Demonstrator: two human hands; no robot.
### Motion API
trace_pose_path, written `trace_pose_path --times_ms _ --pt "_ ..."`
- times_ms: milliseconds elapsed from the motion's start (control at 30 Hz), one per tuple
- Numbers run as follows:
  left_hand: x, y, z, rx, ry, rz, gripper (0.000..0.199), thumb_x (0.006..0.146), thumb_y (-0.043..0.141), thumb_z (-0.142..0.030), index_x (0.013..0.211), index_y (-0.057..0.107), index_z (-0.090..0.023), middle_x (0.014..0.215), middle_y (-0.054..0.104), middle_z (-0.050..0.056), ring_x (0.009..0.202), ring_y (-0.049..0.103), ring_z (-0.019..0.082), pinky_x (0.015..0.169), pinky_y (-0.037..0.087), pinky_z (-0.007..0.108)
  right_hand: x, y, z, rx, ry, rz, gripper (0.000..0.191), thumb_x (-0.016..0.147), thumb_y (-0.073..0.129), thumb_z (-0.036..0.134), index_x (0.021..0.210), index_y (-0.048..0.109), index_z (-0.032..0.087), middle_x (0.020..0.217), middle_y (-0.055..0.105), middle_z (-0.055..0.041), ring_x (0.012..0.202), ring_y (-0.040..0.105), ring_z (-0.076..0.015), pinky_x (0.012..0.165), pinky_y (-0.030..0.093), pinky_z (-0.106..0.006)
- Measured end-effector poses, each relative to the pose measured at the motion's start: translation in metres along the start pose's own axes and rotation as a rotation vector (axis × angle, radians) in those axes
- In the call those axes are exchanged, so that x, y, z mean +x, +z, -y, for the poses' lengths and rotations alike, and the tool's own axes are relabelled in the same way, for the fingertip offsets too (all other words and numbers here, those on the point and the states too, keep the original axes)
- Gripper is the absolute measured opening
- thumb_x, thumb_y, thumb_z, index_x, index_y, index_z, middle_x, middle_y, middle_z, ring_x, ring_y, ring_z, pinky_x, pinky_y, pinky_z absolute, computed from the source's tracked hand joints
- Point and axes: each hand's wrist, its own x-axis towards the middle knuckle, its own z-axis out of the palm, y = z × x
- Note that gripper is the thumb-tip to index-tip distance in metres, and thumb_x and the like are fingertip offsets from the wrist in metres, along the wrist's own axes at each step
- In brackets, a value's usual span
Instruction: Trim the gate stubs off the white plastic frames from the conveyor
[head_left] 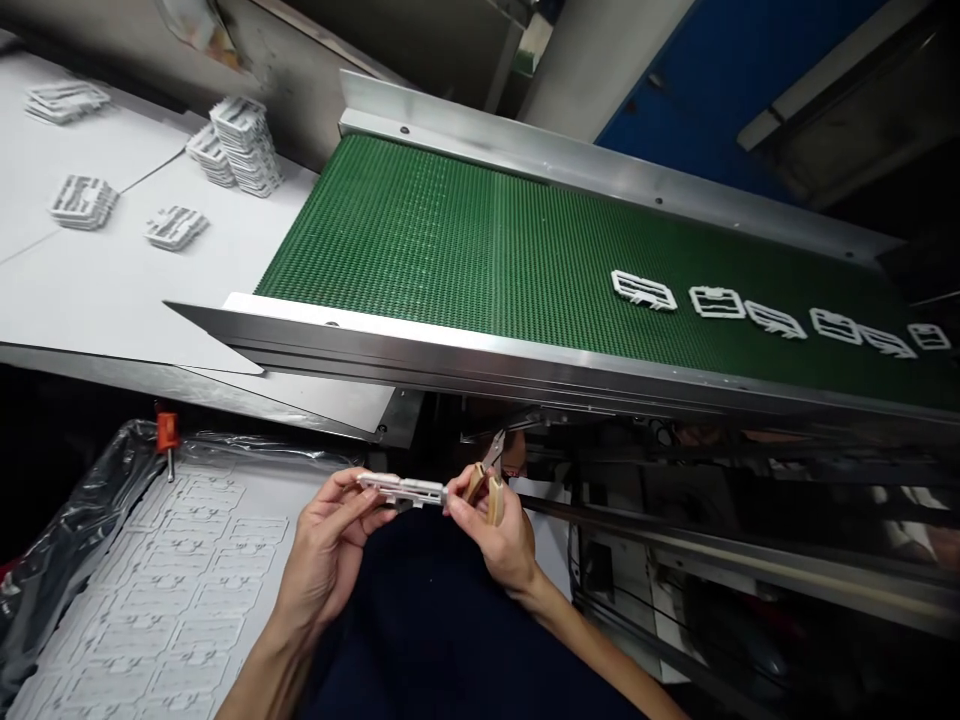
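A white slotted plastic frame is held edge-on in front of my body. Its left end is pinched between the thumb and fingers of my left hand. My right hand is closed around a pair of nippers with tan handles, the metal jaws pointing up and away. The thumb and fingertip of that hand also touch the right end of the frame. Part of the nippers' handles is hidden in the palm.
A green conveyor belt with metal side rails carries several white frames on its right. Stacks of frames stand on the white table. At lower left, a plastic-lined box holds layered frames, with an orange-handled tool at its edge.
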Motion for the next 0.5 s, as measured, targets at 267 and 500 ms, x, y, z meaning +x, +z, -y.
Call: trace_pose_path --times_ms 267,500 --pt "0.01 -0.015 0.001 0.119 0.117 0.25 0.019 0.074 0.065 -0.012 0.057 0.057 -0.014 0.114 0.062 0.007 0.11 0.055 0.026 0.082 0.049 0.028 0.004 0.002 -0.007 0.365 0.098 0.037 0.02 0.073 0.066 0.025 0.087 0.053 0.018 0.086 0.061 -0.004 0.08 0.058 -0.0159 0.079 0.045 -0.032" --pt "-0.001 -0.002 0.003 0.365 0.308 0.18 0.049 0.08 0.062 -0.016 0.125 0.042 -0.024 0.11 0.064 0.01 0.105 0.058 0.025 0.082 0.052 0.036 0.007 0.0 -0.005 0.322 0.111 -0.063 0.022 0.075 0.063 0.031 0.087 0.05 0.018 0.081 0.06 -0.0038 0.072 0.057 -0.0151 0.071 0.047 -0.031"
